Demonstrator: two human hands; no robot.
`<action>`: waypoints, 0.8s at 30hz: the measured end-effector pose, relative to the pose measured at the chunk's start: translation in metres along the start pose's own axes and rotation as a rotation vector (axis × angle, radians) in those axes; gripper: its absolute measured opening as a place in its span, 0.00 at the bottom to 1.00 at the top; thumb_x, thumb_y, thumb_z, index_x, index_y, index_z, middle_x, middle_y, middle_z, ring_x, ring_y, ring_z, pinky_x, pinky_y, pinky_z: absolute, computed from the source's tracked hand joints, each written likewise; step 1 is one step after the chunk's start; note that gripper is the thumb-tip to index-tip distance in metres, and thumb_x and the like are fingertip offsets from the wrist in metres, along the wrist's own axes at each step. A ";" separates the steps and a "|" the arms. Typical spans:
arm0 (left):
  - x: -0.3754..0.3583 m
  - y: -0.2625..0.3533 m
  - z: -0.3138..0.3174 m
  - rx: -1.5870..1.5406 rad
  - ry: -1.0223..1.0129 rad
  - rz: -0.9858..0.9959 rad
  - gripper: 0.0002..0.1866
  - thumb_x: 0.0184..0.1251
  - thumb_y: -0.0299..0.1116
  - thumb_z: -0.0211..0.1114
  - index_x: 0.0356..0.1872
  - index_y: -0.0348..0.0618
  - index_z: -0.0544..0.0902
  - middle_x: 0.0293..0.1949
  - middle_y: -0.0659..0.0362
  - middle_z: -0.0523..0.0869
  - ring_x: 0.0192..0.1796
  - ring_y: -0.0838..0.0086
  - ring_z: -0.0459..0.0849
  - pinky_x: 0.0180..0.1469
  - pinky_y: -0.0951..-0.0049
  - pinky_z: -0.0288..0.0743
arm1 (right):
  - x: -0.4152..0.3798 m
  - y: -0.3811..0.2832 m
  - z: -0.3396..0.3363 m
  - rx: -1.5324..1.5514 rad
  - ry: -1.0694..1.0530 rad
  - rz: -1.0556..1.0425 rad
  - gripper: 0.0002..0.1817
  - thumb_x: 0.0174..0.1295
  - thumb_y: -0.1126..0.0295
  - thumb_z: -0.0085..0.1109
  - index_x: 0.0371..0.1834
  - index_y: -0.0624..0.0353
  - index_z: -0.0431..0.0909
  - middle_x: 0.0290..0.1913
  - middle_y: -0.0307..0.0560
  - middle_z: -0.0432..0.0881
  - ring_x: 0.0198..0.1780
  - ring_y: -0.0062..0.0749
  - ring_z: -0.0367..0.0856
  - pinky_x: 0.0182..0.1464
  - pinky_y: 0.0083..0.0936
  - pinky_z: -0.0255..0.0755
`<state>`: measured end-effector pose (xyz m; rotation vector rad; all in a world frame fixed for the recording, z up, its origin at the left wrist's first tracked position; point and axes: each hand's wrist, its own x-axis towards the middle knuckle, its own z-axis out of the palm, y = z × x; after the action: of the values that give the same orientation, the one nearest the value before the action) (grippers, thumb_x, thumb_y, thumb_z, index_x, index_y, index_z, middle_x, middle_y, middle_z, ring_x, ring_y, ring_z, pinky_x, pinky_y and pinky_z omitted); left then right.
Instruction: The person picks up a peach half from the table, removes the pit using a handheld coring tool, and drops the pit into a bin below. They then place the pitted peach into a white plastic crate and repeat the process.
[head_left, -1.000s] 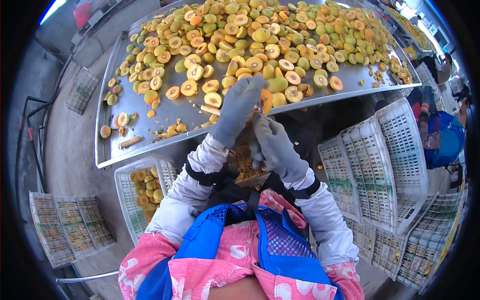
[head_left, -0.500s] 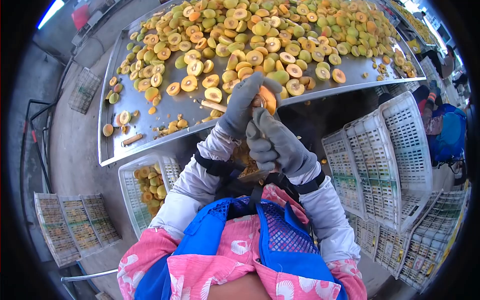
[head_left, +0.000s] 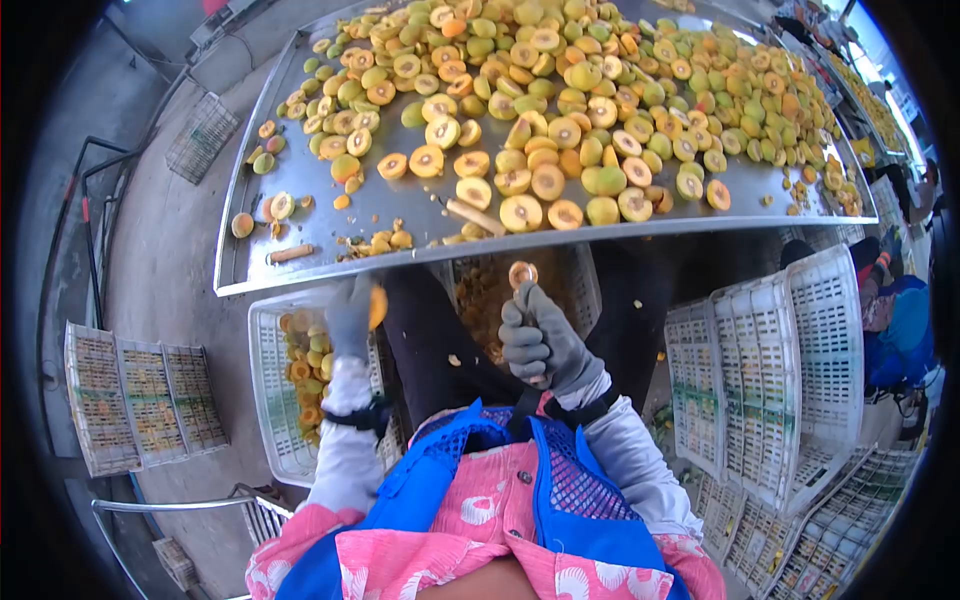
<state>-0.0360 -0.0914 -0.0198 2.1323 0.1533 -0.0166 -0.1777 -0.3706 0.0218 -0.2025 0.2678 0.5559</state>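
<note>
Below the worktop's [head_left: 300, 215] near edge, I saw my left hand [head_left: 352, 318], gloved, closed around an apricot half [head_left: 377, 306] over the white crate [head_left: 268, 400] at my left; that crate held more orange halves. My right hand [head_left: 540, 345] was curled shut on a tool whose shape I could not make out, with a pit [head_left: 521, 274] sitting at its tip, above a container of pits [head_left: 490, 300] between my knees. Whole and halved apricots [head_left: 560, 110] covered most of the worktop, thinning toward its near left corner. Empty-looking white crates [head_left: 770, 370] stood stacked at my right.
</note>
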 end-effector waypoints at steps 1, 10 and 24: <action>0.008 -0.064 -0.028 0.409 0.148 0.124 0.19 0.64 0.46 0.65 0.38 0.37 0.87 0.35 0.55 0.88 0.37 0.72 0.85 0.43 0.71 0.78 | 0.006 0.000 -0.002 0.038 0.036 -0.004 0.26 0.71 0.37 0.39 0.34 0.49 0.69 0.18 0.25 0.56 0.13 0.10 0.47 0.12 0.11 0.44; -0.082 0.136 0.055 -0.414 -0.764 0.103 0.20 0.71 0.38 0.62 0.57 0.36 0.78 0.43 0.61 0.87 0.46 0.78 0.82 0.50 0.75 0.76 | 0.046 0.008 -0.022 -1.235 0.334 -1.104 0.20 0.77 0.56 0.38 0.50 0.59 0.75 0.34 0.36 0.73 0.34 0.21 0.71 0.40 0.24 0.71; 0.031 0.115 0.057 0.220 -0.727 0.702 0.25 0.60 0.44 0.69 0.57 0.49 0.79 0.47 0.51 0.85 0.49 0.52 0.83 0.51 0.58 0.78 | 0.102 -0.049 0.055 -0.944 0.406 -0.585 0.09 0.73 0.66 0.52 0.48 0.57 0.76 0.29 0.31 0.73 0.24 0.14 0.69 0.26 0.14 0.67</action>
<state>0.0113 -0.1973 0.0442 2.1484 -1.0525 -0.4012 -0.0568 -0.3466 0.0486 -1.2749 0.3043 0.0100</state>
